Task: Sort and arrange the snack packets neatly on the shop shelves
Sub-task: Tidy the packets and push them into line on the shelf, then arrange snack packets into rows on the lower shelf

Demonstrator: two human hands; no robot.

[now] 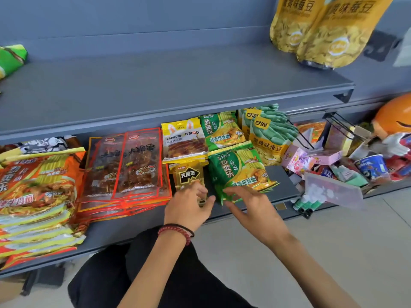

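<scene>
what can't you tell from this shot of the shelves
All head view:
- gold packet: lower half hidden in the left hand
- green noodle packet: near corner pinched in the right hand
- orange noodle stack: cut by left edge
- jumbled goods at right: blurred

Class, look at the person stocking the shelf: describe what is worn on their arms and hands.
Both forearms are bare: no sleeves or gloves show. The left hand has at its wrist a dark red bead bracelet and a thin black band. The right hand and wrist wear nothing visible.
</scene>
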